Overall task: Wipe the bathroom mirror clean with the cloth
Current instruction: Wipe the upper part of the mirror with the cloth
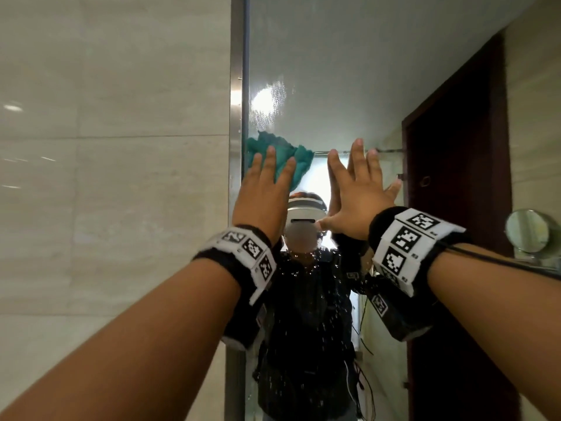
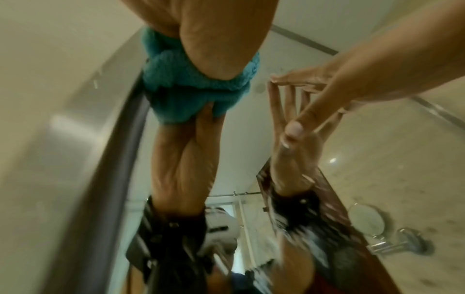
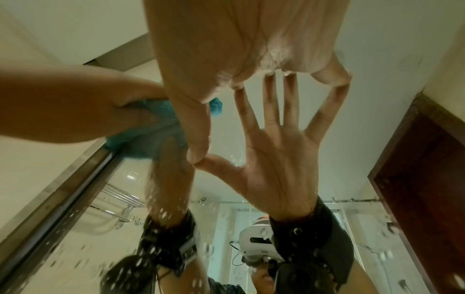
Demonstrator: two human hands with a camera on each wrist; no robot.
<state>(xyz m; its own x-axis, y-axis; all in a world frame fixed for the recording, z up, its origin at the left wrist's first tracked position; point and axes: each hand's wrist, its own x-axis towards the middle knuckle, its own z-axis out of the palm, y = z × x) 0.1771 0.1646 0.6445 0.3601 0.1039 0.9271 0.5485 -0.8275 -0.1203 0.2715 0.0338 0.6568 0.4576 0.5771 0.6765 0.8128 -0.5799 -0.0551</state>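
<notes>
The bathroom mirror (image 1: 349, 86) fills the wall ahead, with water droplets low on the glass and a smeared glare patch higher up. A teal cloth (image 1: 299, 165) lies flat against the glass near the mirror's left edge. My left hand (image 1: 264, 189) presses it there with straight fingers. My right hand (image 1: 358, 189) lies flat on the bare glass just to the right, fingers spread, holding nothing. In the left wrist view the cloth (image 2: 176, 93) bunches under my palm. In the right wrist view my right hand (image 3: 239, 59) meets its reflection on the mirror (image 3: 377, 49).
A metal frame strip (image 1: 236, 117) borders the mirror's left side, beside a beige tiled wall (image 1: 106, 147). A round magnifying mirror (image 1: 529, 235) is mounted at the right. The glass reflects a dark wooden door (image 1: 455, 208) and me wearing a headset.
</notes>
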